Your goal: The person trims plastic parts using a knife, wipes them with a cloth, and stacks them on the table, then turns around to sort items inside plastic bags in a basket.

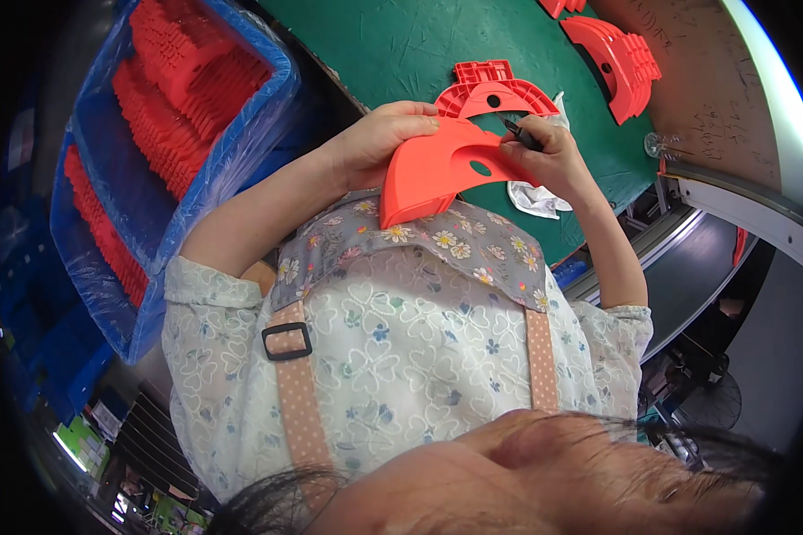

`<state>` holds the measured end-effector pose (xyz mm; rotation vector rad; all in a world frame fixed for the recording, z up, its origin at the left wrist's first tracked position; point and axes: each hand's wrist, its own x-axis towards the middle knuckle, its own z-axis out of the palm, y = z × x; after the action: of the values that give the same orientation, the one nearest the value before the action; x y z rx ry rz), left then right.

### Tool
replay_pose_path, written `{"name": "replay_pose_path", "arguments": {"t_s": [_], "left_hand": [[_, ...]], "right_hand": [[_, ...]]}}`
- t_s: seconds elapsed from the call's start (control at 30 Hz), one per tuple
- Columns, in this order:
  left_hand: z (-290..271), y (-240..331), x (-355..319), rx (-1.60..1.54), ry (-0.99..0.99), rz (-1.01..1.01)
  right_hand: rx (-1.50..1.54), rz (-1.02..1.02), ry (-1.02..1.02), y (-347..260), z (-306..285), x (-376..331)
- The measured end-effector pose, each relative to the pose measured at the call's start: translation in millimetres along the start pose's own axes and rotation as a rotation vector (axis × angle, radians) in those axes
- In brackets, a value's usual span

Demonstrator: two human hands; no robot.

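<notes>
My left hand is closed on the upper left edge of a curved red plastic part, thumb on top. The part has an arched shape with an oval hole and is held tilted above my apron. In my closed right hand is a small black-handled knife, its thin tip pointing up and left. The right fingers are close to the part's right end; whether they touch it I cannot tell. Just beyond, a second red part lies on the green table, its ribbed side showing.
A white cloth lies on the green table, right of the held part. Stacked red parts stand at the far right by a brown board. Left of me, blue plastic-lined bins hold many red parts. A small clear object sits near the table's right edge.
</notes>
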<state>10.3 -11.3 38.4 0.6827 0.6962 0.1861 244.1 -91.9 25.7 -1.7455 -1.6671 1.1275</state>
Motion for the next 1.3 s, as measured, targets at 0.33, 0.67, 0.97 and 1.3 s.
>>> {"name": "replay_pose_path", "arguments": {"t_s": [0.33,0.67,0.97,1.3], "left_hand": [[3,-4,1,-0.001,-0.012,0.002],[6,-5,4,0.034,0.0,0.062],[6,-9,4,0.083,-0.021,0.146],[5,-9,6,0.05,0.009,0.125]], "right_hand": [[0.135,0.044,0.194,16,-1,-6],[-0.201,0.076,0.226,-3,-10,-17],[-0.336,0.169,0.058,-1,-7,-9],[-0.144,0.214,0.004,12,-3,-8]]}}
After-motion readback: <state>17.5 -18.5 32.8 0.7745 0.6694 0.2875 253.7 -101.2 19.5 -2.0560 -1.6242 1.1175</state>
